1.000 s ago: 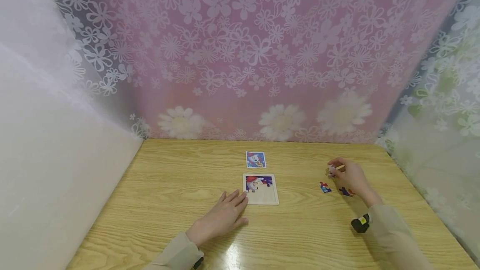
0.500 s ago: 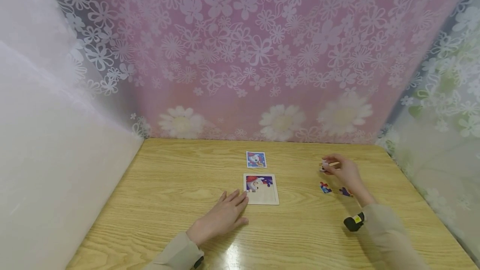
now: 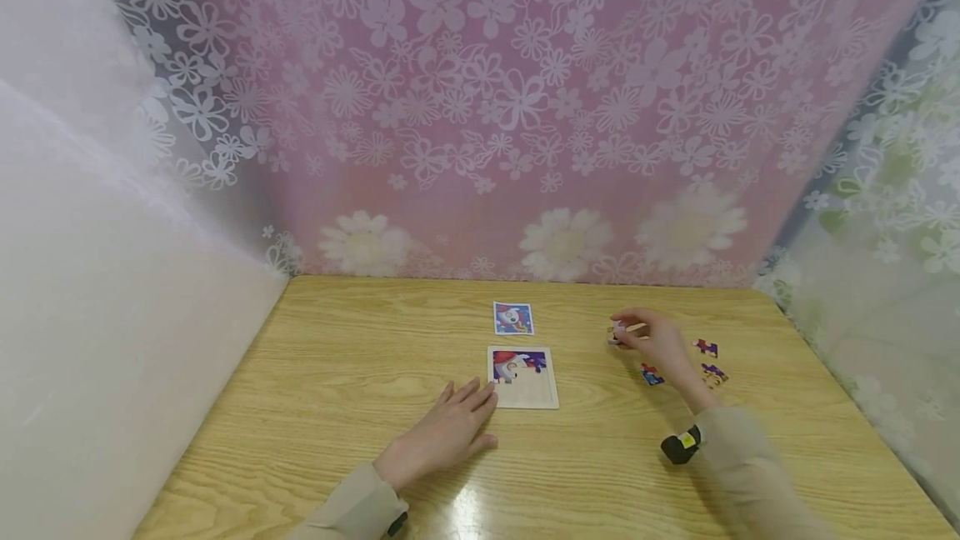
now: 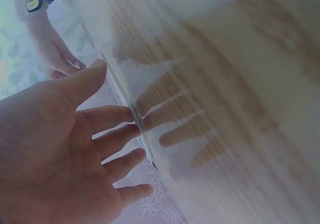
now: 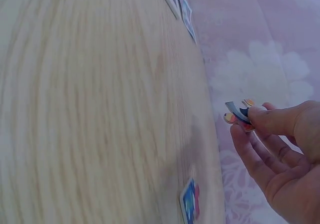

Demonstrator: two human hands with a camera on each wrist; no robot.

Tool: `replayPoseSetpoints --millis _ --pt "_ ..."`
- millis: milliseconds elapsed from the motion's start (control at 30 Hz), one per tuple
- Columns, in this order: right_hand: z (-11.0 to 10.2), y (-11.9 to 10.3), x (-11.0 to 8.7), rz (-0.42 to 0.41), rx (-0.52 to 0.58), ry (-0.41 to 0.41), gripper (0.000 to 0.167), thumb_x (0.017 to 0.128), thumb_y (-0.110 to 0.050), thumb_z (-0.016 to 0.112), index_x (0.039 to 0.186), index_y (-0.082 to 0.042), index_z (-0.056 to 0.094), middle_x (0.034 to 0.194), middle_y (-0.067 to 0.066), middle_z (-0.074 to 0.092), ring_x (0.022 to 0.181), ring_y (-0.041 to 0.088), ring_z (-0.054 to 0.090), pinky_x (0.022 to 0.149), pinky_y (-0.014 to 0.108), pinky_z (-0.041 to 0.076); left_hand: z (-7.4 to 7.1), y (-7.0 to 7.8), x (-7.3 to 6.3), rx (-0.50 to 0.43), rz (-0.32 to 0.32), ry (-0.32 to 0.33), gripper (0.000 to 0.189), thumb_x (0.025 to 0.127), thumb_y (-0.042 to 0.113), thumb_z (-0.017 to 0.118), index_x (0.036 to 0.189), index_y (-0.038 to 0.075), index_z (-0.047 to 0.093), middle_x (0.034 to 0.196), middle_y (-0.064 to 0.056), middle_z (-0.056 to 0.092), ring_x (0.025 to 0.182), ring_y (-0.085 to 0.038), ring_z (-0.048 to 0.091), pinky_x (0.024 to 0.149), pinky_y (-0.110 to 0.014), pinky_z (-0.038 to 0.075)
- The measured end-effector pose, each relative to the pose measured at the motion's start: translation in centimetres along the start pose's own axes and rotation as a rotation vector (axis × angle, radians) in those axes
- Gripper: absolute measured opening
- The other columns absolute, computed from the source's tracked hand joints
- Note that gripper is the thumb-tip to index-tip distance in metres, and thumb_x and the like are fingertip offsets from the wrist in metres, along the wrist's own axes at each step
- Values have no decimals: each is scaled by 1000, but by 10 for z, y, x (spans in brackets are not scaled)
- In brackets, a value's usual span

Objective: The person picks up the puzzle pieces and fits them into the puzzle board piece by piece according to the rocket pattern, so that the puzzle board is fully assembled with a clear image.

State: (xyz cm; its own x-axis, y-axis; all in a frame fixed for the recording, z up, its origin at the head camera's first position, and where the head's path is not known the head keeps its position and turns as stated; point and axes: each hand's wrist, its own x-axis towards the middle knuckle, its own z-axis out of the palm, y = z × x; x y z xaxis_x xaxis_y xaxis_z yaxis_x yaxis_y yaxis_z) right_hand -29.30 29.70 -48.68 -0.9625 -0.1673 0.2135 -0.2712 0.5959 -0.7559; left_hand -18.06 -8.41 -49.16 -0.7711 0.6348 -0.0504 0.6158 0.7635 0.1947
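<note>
My right hand (image 3: 660,350) pinches a puzzle piece (image 5: 241,115) between thumb and fingers, held above the table right of the puzzle tray (image 3: 553,382). The piece shows pale, dark and orange patches in the right wrist view. My left hand (image 3: 444,432) lies with fingers spread, its fingertips right at the tray's near left corner. Joined pieces (image 3: 510,363) in red, white and purple fill the upper and left part of the tray, and its pale bottom shows at lower right. In the left wrist view the left hand's fingers (image 4: 117,139) reach to the tray's edge.
Beyond the tray lies a small picture card (image 3: 513,318) of a white animal on blue. Loose puzzle pieces rest on the wooden table (image 3: 337,357) at right: a red and blue one (image 3: 652,375), a purple one (image 3: 706,347) and a purple-orange one (image 3: 714,375). A flowered cloth (image 3: 480,107) hangs behind.
My right hand has moved left with the pinched puzzle piece, away from the loose pieces, which now show more fully. The left hand has stayed at the tray's corner.
</note>
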Motion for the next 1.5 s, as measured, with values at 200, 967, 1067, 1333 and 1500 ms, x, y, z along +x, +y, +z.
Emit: replayPoseSetpoints --millis 200,967,1067,1333,1500 --pt "18 -9 5 -32 -1 17 28 97 -7 69 123 1 68 107 21 68 85 31 73 69 40 63 -3 1 -1 -5 -1 0 64 103 43 55 153 4 42 163 -11 34 151 -34 29 120 -59 25" --pt "87 -54 7 -6 112 -139 23 90 -3 76 111 0 70 101 14 70 79 19 73 64 26 59 0 0 0 9 -1 -1 65 104 44 53 154 6 41 164 -9 33 151 -33 29 121 -58 25" --pt "96 -60 7 -18 85 -161 20 89 -4 77 108 -3 71 99 11 71 78 18 71 63 24 56 1 0 0 15 -3 0 65 103 45 53 154 6 42 163 -9 33 151 -32 29 120 -58 26" --pt "113 -70 6 -69 79 -221 20 87 -3 79 105 -2 72 93 11 72 77 19 69 62 24 56 2 -1 0 16 -6 2 65 103 45 54 154 6 43 163 -9 34 151 -33 30 120 -59 27" --pt "120 -71 6 -59 22 -246 20 85 -6 82 103 -5 74 90 6 72 74 14 67 63 23 55 1 -1 0 18 3 0 65 103 45 54 154 5 42 163 -9 34 151 -33 30 120 -58 27"
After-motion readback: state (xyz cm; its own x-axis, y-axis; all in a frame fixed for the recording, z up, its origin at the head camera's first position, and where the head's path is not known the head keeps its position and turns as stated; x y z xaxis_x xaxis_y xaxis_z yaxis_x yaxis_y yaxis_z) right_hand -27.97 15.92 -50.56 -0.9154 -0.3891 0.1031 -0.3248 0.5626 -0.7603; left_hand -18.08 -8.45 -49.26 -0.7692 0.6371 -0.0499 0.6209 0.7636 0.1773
